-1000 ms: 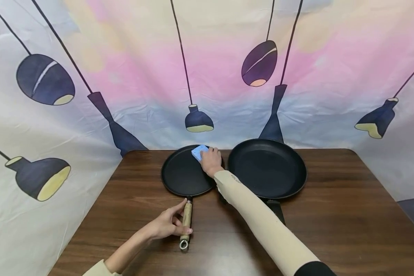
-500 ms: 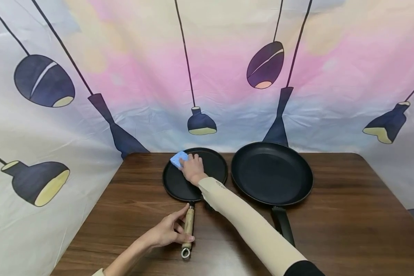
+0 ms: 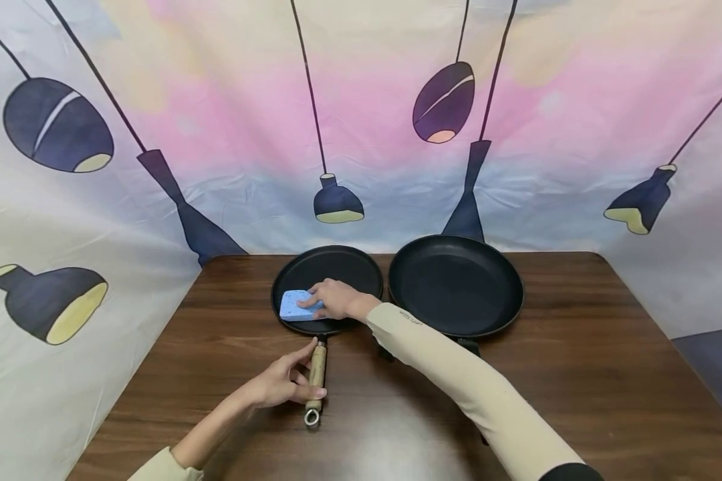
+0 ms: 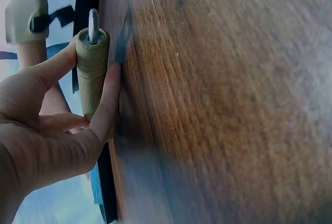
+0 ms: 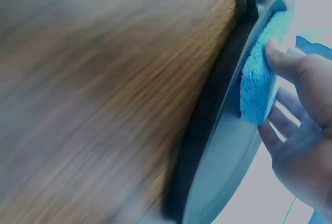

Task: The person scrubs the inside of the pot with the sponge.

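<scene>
A shallow black flat pan (image 3: 335,262) lies on the table, its wooden handle (image 3: 317,366) pointing toward me. My left hand (image 3: 277,384) holds that handle between thumb and fingers; the left wrist view shows the metal hanging ring (image 4: 93,24) at its end. On the pan's near left part, a blue sponge (image 3: 293,306) lies against the cooking surface. My right hand (image 3: 337,300) grips the sponge. In the right wrist view, the thumb is on one face of the sponge (image 5: 258,73), and the other fingers are partly hidden behind it.
A larger black frying pan (image 3: 457,287) stands just right of the flat pan, its handle mostly hidden under my right forearm. Brown wooden table (image 3: 589,354) surrounds both. Behind its far edge hangs a cloth backdrop (image 3: 385,127) printed with lamps.
My right hand has swept the sponge from the pan's far right, across to the left, then toward me to the near left. My left hand keeps its hold on the handle. The head view shifted slightly.
</scene>
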`<state>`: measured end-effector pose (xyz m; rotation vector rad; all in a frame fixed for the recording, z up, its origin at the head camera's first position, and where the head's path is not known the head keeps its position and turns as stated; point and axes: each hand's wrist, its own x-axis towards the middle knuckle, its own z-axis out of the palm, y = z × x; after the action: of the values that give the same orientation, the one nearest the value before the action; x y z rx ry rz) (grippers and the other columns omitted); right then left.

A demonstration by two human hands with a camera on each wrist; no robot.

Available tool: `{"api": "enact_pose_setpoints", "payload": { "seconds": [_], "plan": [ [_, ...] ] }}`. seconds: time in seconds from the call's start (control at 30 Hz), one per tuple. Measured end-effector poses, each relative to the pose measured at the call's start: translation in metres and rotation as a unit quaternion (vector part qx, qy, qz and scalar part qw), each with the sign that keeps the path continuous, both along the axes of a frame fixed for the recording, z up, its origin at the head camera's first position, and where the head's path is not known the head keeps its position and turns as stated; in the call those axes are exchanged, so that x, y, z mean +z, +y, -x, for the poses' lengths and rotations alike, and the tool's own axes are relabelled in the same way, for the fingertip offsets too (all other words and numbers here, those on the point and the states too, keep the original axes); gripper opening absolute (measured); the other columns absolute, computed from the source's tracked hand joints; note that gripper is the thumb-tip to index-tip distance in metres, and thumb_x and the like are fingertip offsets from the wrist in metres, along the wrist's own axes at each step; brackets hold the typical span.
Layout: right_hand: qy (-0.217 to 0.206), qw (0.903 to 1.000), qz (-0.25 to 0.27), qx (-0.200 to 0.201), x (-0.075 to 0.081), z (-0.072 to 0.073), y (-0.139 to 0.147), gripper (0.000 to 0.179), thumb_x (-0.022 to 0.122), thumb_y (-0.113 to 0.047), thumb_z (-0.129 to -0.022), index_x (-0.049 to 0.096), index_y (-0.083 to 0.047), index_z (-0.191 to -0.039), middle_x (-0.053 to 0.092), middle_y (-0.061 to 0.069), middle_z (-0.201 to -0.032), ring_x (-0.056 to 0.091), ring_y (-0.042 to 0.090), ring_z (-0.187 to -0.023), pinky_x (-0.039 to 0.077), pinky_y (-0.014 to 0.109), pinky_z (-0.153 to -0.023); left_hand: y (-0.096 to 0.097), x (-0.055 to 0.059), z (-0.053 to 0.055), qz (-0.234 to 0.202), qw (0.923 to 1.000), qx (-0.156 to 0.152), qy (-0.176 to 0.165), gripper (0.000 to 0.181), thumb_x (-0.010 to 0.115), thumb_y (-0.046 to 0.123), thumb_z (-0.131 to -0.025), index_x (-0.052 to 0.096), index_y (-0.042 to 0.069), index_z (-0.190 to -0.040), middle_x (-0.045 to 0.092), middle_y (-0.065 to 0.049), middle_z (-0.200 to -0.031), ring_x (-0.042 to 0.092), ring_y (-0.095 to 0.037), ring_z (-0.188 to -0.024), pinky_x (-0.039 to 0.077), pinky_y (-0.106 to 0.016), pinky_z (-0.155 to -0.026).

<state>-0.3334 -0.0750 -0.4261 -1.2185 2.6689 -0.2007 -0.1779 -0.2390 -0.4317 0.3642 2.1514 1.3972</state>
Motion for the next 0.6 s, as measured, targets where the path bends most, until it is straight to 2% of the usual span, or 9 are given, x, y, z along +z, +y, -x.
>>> {"api": "enact_pose_setpoints", "payload": {
  "seconds": [0.2,0.33,0.47,0.6],
  "plan": [
    [-0.059,0.9982,-0.003,0.010,0.014,-0.006,0.029,0.051,0.070,-0.020,-0.098,0.057,-0.031,-0.146,0.050,0.004,-0.157,0.044,0.022,-0.147,0.042,0.036,-0.117,0.002,0.002,0.003,-0.001,1.0000,0.000,-0.004,0.106,0.081,0.013,-0.089,0.005,-0.007,-0.160,0.047,-0.026,-0.126,0.064,-0.015,-0.083,0.056,-0.022,-0.071],
    [-0.081,0.9966,0.014,0.008,0.015,-0.005,0.042,0.050,0.074,-0.016,-0.094,0.062,-0.030,-0.141,0.055,0.004,-0.151,0.048,0.021,-0.144,0.044,0.036,-0.116,0.003,0.001,0.001,0.009,1.0000,0.003,-0.001,0.106,0.082,0.015,-0.089,0.007,-0.006,-0.161,0.047,-0.025,-0.127,0.064,-0.015,-0.084,0.055,-0.022,-0.071],
    [-0.080,0.9960,0.040,0.007,0.007,0.001,0.042,0.050,0.073,-0.016,-0.095,0.062,-0.029,-0.141,0.052,0.006,-0.154,0.046,0.023,-0.146,0.042,0.038,-0.117,0.004,0.001,0.002,0.009,0.9999,0.006,-0.002,0.106,0.082,0.014,-0.088,0.007,-0.006,-0.161,0.047,-0.024,-0.126,0.065,-0.015,-0.085,0.056,-0.023,-0.072],
    [-0.049,0.9977,0.047,0.000,0.000,0.008,0.026,0.049,0.069,-0.018,-0.098,0.058,-0.030,-0.145,0.048,0.006,-0.158,0.044,0.023,-0.147,0.044,0.038,-0.116,0.004,0.000,0.001,0.000,1.0000,0.006,-0.002,0.107,0.083,0.012,-0.087,0.007,-0.008,-0.160,0.048,-0.024,-0.123,0.065,-0.015,-0.085,0.057,-0.022,-0.071]
  ]
}}
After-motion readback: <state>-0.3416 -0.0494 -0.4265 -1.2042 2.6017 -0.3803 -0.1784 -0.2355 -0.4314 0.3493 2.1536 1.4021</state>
